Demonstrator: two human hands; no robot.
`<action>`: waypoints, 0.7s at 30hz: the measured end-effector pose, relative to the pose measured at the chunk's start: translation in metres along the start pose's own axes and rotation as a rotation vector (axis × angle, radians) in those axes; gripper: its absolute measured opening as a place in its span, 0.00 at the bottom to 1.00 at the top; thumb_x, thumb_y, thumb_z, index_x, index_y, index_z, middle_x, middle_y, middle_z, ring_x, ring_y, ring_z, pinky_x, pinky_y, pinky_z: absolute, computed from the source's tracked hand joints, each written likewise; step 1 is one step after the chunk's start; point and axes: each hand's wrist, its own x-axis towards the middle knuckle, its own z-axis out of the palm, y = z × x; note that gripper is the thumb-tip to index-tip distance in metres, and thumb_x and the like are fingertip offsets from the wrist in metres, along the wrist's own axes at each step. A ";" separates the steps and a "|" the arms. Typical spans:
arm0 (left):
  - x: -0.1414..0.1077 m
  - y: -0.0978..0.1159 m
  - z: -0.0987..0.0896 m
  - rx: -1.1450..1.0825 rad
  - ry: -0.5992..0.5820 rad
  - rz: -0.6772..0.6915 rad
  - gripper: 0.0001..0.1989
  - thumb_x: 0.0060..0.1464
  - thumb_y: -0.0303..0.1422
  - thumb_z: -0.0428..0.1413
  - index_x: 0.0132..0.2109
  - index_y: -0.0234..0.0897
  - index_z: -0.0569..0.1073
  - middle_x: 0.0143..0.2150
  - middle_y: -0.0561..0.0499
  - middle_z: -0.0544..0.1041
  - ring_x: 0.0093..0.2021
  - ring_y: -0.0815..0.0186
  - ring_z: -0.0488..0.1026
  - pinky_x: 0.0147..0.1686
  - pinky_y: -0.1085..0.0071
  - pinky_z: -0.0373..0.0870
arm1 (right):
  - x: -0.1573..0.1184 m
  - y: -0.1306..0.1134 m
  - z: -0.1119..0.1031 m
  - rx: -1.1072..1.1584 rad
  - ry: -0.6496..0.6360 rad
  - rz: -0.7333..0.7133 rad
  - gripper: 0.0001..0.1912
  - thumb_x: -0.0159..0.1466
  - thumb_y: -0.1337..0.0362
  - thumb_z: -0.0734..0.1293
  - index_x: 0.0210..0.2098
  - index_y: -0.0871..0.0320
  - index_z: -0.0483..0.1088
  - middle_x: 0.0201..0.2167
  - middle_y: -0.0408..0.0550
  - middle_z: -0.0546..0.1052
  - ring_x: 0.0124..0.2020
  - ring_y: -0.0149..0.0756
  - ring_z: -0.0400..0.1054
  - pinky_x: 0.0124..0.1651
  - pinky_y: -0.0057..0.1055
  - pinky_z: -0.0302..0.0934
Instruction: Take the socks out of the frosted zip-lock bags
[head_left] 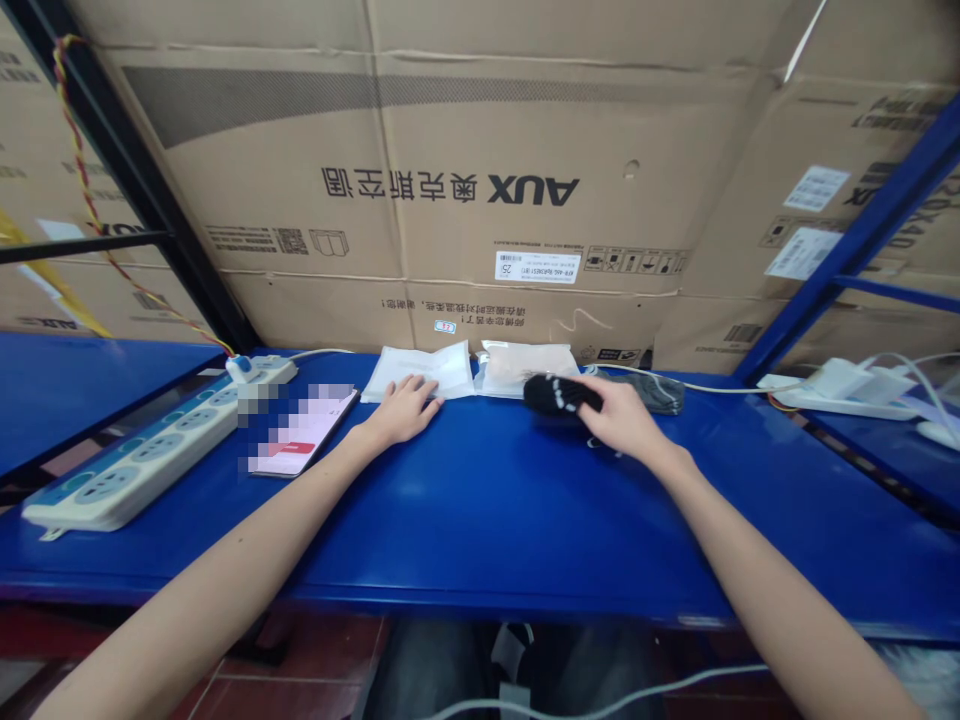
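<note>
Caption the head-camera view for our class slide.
Left hand on a white packet, right hand holding a black sock, over a blue shelf.

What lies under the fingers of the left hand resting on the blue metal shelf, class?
A flat white packet lies under the fingers of the left hand; the part beneath them is covered, so cannot be seen.

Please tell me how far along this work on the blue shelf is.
Done, it seems: one bag already holds something pale. In hand: the right hand grips a black sock, and the left hand rests on a flatter white bag. Left: a gray cloth lies outside the bags.
</note>
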 end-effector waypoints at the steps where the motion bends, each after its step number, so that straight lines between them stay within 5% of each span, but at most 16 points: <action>1: 0.000 0.000 0.000 0.000 0.000 0.003 0.23 0.66 0.42 0.39 0.60 0.37 0.65 0.61 0.38 0.66 0.65 0.49 0.57 0.59 0.48 0.55 | 0.004 0.007 -0.004 0.082 0.098 0.027 0.16 0.59 0.67 0.63 0.46 0.57 0.75 0.43 0.50 0.81 0.44 0.49 0.74 0.49 0.44 0.67; 6: 0.001 0.002 -0.001 0.001 -0.009 0.010 0.22 0.65 0.41 0.40 0.59 0.36 0.65 0.60 0.38 0.67 0.63 0.49 0.59 0.58 0.48 0.56 | 0.023 0.051 -0.021 0.442 0.651 0.274 0.18 0.57 0.54 0.67 0.39 0.61 0.73 0.35 0.51 0.79 0.38 0.45 0.74 0.43 0.43 0.68; 9: 0.001 0.002 -0.001 -0.002 -0.013 0.006 0.22 0.65 0.40 0.41 0.59 0.37 0.65 0.59 0.38 0.67 0.63 0.49 0.59 0.59 0.48 0.56 | 0.026 0.066 -0.030 0.341 1.022 0.279 0.18 0.61 0.53 0.64 0.40 0.62 0.72 0.37 0.52 0.78 0.41 0.45 0.72 0.47 0.44 0.67; 11: 0.001 0.002 0.000 -0.004 -0.016 0.004 0.22 0.65 0.40 0.41 0.59 0.37 0.65 0.59 0.39 0.67 0.63 0.49 0.58 0.59 0.48 0.56 | 0.023 0.071 -0.034 0.130 1.130 0.212 0.17 0.64 0.57 0.59 0.45 0.62 0.70 0.42 0.56 0.77 0.46 0.47 0.71 0.51 0.46 0.65; 14: 0.001 0.002 0.001 -0.003 -0.023 0.000 0.22 0.65 0.40 0.41 0.60 0.36 0.65 0.61 0.38 0.66 0.65 0.47 0.56 0.59 0.47 0.55 | 0.016 0.083 -0.029 -0.209 0.916 0.088 0.18 0.62 0.64 0.59 0.49 0.60 0.71 0.49 0.59 0.75 0.53 0.52 0.68 0.56 0.50 0.61; 18: 0.000 0.001 0.001 0.008 -0.033 -0.001 0.23 0.65 0.40 0.40 0.62 0.36 0.63 0.62 0.38 0.65 0.65 0.47 0.56 0.60 0.47 0.55 | 0.009 0.108 -0.007 -0.358 0.197 -0.099 0.21 0.57 0.68 0.60 0.48 0.58 0.74 0.48 0.56 0.77 0.52 0.51 0.70 0.57 0.53 0.62; 21: -0.001 0.001 0.001 0.015 -0.039 0.004 0.23 0.66 0.40 0.40 0.62 0.37 0.63 0.62 0.39 0.65 0.65 0.49 0.57 0.60 0.48 0.55 | 0.007 0.122 0.005 -0.350 0.115 -0.044 0.23 0.57 0.68 0.59 0.50 0.59 0.73 0.48 0.56 0.78 0.51 0.50 0.71 0.55 0.55 0.63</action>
